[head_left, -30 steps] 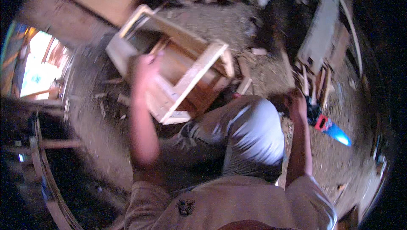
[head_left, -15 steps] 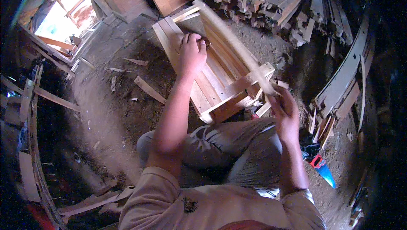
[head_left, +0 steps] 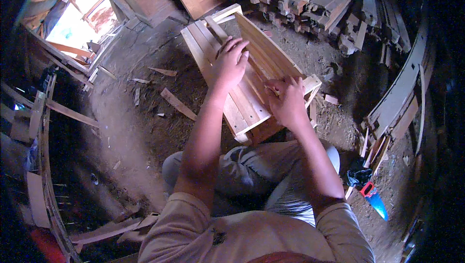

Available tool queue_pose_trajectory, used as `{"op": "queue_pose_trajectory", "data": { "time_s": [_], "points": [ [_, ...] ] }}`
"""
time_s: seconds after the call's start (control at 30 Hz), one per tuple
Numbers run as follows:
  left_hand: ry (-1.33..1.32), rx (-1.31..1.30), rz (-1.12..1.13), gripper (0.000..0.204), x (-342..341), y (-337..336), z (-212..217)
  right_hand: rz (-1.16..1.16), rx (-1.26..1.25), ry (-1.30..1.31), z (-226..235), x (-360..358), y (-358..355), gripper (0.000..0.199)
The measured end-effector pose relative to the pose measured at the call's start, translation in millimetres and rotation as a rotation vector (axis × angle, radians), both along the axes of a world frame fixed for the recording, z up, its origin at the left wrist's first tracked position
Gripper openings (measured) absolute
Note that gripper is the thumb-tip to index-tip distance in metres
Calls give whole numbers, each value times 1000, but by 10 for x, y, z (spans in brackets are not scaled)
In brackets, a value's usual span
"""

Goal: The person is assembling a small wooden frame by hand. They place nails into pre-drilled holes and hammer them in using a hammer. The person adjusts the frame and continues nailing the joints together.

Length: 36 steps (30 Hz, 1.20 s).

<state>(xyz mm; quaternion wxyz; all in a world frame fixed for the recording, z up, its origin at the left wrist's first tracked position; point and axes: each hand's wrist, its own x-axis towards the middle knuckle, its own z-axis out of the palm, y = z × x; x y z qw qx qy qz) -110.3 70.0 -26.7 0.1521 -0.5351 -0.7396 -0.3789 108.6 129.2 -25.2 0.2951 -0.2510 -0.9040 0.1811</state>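
Observation:
A long slatted wooden crate (head_left: pixel 191 35), its open top toward me, lies tilted on the ground in front of my knees. Along its inside runs a loose-looking wooden slat (head_left: pixel 216 28), partly hidden by my hands. Toward the far end, my left hand (head_left: pixel 230 64) curls over that slat with bent fingers. My right hand (head_left: pixel 289 99) is closed around the slat's nearer part, close to the crate's near right corner; its fingertips are partly hidden. Small dark nail or screw spots show on the near end of the slats.
Stacked timber (head_left: pixel 310 1) fills the far right. A handsaw (head_left: pixel 374 202) with a red handle and blue blade lies on the right by a black bag (head_left: pixel 359 176). Long boards (head_left: pixel 399 86) lean at the right. Wood offcuts (head_left: pixel 178 104) are scattered on the dirt floor.
My right hand has moved left and inward, bringing the slat from above the crate's right side down into it. My left hand has shifted slightly right onto the slat.

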Motion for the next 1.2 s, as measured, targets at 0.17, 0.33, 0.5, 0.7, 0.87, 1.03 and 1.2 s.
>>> {"op": "queue_pose_trajectory", "data": {
  "time_s": [0.17, 0.33, 0.5, 0.7, 0.87, 1.03, 1.2],
  "points": [
    [-89, -244, 62, 24, 103, 24, 84, 31, -37, 12, 72, 66, -4, 24],
    [-50, -235, 147, 27, 95, 34, -8, 144, -169, 16, 117, 122, 79, 24],
    [-66, -209, 127, 26, 51, 36, -30, 369, -300, 4, 220, 288, 207, 31],
    [-154, -244, 124, 26, 98, 25, 57, 556, -274, -23, 273, 393, 361, 54],
    [-169, -245, 134, 28, 109, 49, 79, 571, -290, -10, 202, 370, 408, 61],
    [-114, -304, 154, 29, 97, 19, 94, 596, -246, 7, 178, 360, 396, 62],
    [-195, -324, 161, 31, 114, -20, 110, 583, -274, -18, 198, 372, 340, 63]
  ]
}}
